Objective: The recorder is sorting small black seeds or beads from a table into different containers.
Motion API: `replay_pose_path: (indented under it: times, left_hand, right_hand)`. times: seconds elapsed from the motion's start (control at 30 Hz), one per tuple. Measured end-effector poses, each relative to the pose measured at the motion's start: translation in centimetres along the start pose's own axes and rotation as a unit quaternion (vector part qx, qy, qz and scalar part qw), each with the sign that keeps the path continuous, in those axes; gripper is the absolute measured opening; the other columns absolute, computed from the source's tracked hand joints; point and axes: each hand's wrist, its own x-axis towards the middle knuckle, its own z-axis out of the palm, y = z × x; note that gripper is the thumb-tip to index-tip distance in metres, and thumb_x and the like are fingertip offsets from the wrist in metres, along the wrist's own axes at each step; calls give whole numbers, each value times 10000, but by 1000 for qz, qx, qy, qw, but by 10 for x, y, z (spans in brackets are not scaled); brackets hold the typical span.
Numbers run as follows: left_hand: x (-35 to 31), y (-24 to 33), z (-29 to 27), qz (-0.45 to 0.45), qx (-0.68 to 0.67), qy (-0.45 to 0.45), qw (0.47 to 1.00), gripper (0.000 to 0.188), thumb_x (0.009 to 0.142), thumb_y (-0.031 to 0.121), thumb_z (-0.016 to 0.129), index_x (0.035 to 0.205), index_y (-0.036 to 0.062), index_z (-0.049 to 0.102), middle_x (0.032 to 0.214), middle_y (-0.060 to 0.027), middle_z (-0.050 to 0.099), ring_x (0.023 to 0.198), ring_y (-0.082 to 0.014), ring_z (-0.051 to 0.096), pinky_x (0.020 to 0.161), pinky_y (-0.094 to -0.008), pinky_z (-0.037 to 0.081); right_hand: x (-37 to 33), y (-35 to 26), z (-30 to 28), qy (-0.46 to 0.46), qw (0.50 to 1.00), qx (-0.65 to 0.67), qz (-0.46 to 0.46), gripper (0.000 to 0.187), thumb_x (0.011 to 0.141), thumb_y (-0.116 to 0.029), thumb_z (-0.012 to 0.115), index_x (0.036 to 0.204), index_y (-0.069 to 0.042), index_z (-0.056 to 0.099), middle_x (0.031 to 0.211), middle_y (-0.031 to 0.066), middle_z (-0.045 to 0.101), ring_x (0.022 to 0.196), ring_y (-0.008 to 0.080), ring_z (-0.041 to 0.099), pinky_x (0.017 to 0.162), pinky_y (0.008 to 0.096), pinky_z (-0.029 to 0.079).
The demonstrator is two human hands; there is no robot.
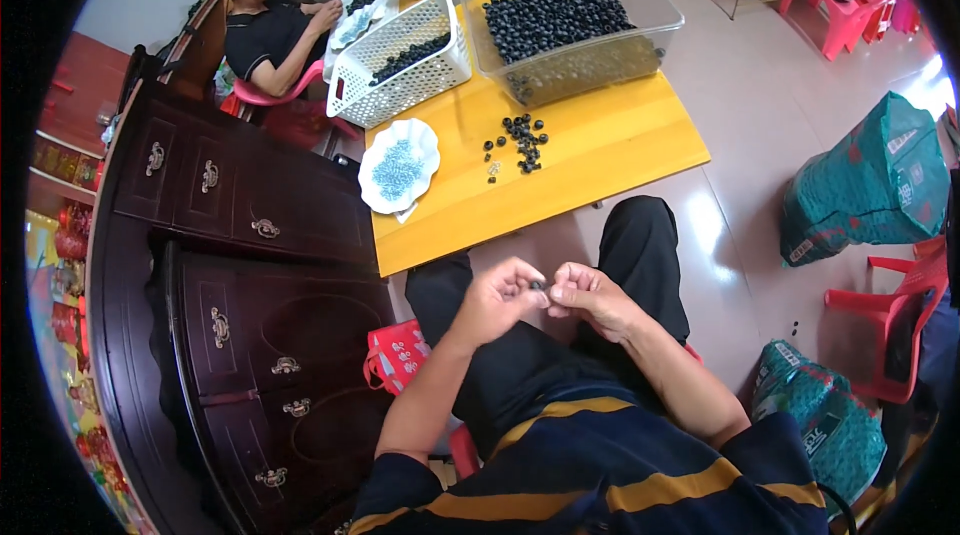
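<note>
Both hands meet over my lap, left hand and right hand pinching one small black bead between fingertips, clear of the yellow surface edge ahead. Loose beads and a white plate lie there; a dark cabinet crowds my left.
</note>
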Motion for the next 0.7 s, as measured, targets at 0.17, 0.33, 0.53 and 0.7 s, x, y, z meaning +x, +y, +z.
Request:
replay_pose_path:
  times: [0.17,0.33,0.53,0.7]
  left_hand:
    - [37,25,-79,-18,-50,120,991,227,914,46,601,1137,5,617,807,-2,600,622,-75,576,607,-219,511]
    - [94,65,-175,-31,-16,208,978,227,899,42,575,1119,-6,606,736,-7,585,563,-88,563,529,-218,505]
    - [183,141,-248,85,-75,284,952,417,922,45,579,1301,-87,465,955,-117,677,776,-161,660,707,-283,563]
    - [196,101,-290,-17,138,291,947,96,850,100,607,792,29,635,682,-36,604,527,-95,530,453,-234,400]
  right_hand:
    - [0,1,-10,53,998,11,25,98,955,-183,635,926,-91,619,960,60,702,826,110,644,781,241,528]
    - [1,-4,-7,59,998,14,35,87,969,-167,615,918,-96,616,959,50,704,808,87,639,770,218,522]
    - [-2,-11,-8,88,995,20,30,97,963,-191,631,914,-112,604,955,44,695,813,97,625,773,238,514]
    - [-2,-11,-14,83,995,49,19,92,957,-189,642,922,-111,609,961,45,698,829,109,643,789,242,526]
